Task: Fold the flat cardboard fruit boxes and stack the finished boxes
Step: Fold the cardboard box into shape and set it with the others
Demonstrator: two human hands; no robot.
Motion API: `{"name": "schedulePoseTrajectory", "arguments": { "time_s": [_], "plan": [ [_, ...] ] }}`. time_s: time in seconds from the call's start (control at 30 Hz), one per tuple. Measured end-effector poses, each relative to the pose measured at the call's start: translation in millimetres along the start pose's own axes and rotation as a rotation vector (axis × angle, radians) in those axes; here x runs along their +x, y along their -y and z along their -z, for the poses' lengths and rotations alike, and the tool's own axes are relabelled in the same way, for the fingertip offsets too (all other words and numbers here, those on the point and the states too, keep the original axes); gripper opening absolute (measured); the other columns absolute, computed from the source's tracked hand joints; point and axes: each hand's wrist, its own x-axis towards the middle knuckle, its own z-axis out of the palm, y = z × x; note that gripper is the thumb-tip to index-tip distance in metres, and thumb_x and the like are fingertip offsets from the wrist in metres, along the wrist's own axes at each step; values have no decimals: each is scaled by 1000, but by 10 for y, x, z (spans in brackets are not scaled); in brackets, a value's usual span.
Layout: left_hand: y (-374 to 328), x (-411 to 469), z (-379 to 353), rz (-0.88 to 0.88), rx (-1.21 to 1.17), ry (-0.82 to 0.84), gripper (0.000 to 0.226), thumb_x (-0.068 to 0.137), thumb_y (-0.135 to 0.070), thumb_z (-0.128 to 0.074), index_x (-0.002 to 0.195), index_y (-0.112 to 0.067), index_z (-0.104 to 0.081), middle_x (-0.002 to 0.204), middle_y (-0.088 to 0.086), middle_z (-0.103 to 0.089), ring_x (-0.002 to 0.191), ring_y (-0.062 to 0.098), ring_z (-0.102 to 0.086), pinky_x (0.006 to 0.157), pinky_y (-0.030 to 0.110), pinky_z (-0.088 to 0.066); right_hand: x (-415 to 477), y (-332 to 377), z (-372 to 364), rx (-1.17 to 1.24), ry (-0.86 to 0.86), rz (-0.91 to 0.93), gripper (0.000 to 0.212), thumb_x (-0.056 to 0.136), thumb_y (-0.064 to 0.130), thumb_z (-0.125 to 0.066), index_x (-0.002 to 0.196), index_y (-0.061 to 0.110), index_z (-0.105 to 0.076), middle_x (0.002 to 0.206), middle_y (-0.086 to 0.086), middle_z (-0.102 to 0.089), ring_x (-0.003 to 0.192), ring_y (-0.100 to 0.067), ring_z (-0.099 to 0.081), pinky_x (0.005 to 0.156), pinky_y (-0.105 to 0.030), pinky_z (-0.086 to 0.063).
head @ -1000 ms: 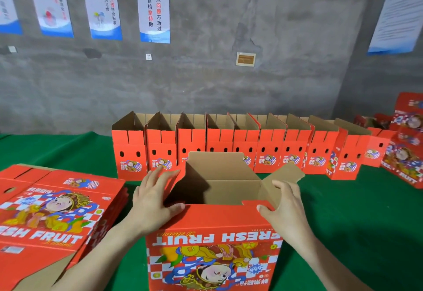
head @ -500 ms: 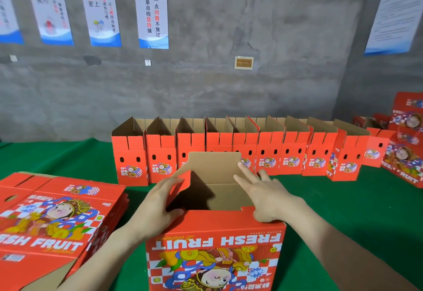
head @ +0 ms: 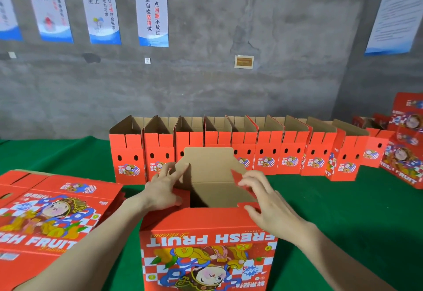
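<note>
Corrugated fruit box (head: 207, 240), glossy red print outside & raw brown inside, is standing upright on the green-cloth counter (head: 343, 217) in front of the person, top open. L hand (head: 160, 191) is pressing the left side flap w/ fingers spread, nearly straight, not clenched. R hand (head: 271, 206) is resting loosely bent fingers on the red right flap (head: 238, 177), which is leaning inward. Rear flap (head: 208, 164) is sticking up, corners rounded. Flat-box stack (head: 50, 217) is lying just left. Row of folded boxes (head: 251, 153) is lining the far side, bare cloth btwn.
</note>
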Motion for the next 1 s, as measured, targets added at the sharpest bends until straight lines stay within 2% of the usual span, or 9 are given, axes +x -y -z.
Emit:
{"name": "schedulePoseTrajectory", "arguments": {
  "time_s": [0.17, 0.27, 0.4, 0.5, 0.67, 0.73, 0.8, 0.9, 1.0],
  "plan": [
    [82, -7, -64, -115, -180, -110, 94, 71, -15, -77, 149, -30, -27, 148, -4, -14, 130, 27, -32, 110, 41, -34, -26, -95, -89, 183, 11, -153, 26, 92, 17, -57, 103, 36, -43, 99, 19, -59, 95, 5, -57, 90, -25, -50],
    [113, -45, -67, -153, -291, -215, 75, 69, -16, -83, 137, -25, -50, 136, -7, -32, 125, 15, -36, 110, 32, -33, 38, -106, -95, 277, -79, -251, 16, 93, 13, -57, 91, 28, -52, 90, 8, -63, 88, -4, -60, 85, -31, -52],
    [75, -114, -71, -178, -387, -367, 25, 68, -10, -83, 71, -30, -68, 95, -10, -55, 89, 5, -56, 80, 14, -43, 133, -114, -72, 424, -210, -380, 11, 95, 14, -54, 98, 24, -50, 97, -1, -59, 86, -15, -63, 74, -30, -55],
    [51, -157, -65, -134, -384, -357, 27, 72, -13, -77, 52, -17, -59, 82, 1, -61, 81, 14, -61, 72, 30, -48, 185, -107, -38, 559, -225, -469, 18, 100, 25, -45, 117, 21, -52, 108, 1, -56, 82, -12, -64, 64, -19, -55],
    [-2, -207, 8, -95, -420, -217, 36, 76, -45, -46, 67, -15, -63, 89, 8, -60, 89, 23, -56, 82, 36, -42, 177, -73, -45, 440, -143, -466, 26, 101, 26, -44, 105, 14, -66, 99, -5, -66, 85, -18, -64, 68, -14, -52],
    [-17, -180, -33, -46, -240, -105, 53, 81, -64, -54, 108, -20, -65, 111, 3, -51, 109, 19, -48, 95, 36, -39, 183, -76, -34, 331, -100, -421, 13, 96, 24, -54, 99, 20, -67, 93, 10, -65, 88, -13, -63, 74, -15, -48],
    [-33, -149, -63, 19, -45, 4, 75, 77, -68, -58, 140, -30, -43, 136, 0, -35, 131, 23, -30, 110, 44, -30, 192, -69, -39, 264, -71, -390, 11, 93, 24, -60, 101, 22, -67, 94, 17, -63, 92, -9, -61, 73, -11, -42],
    [-48, -80, -40, 60, -71, 80, 86, 74, -69, -62, 146, -31, -33, 146, 1, -37, 135, 26, -29, 112, 43, -28, 257, -53, -50, 167, -83, -351, 21, 91, 24, -62, 112, 20, -65, 110, 8, -63, 107, -12, -56, 92, -24, -44],
    [-48, -55, -35, 56, -102, 67, 84, 73, -64, -67, 143, -30, -37, 141, 0, -45, 131, 23, -36, 110, 39, -32, 362, -49, -27, 94, 131, -322, 46, 94, 27, -58, 138, 20, -46, 145, 3, -41, 138, -15, -30, 114, -31, -23]
  ]
}}
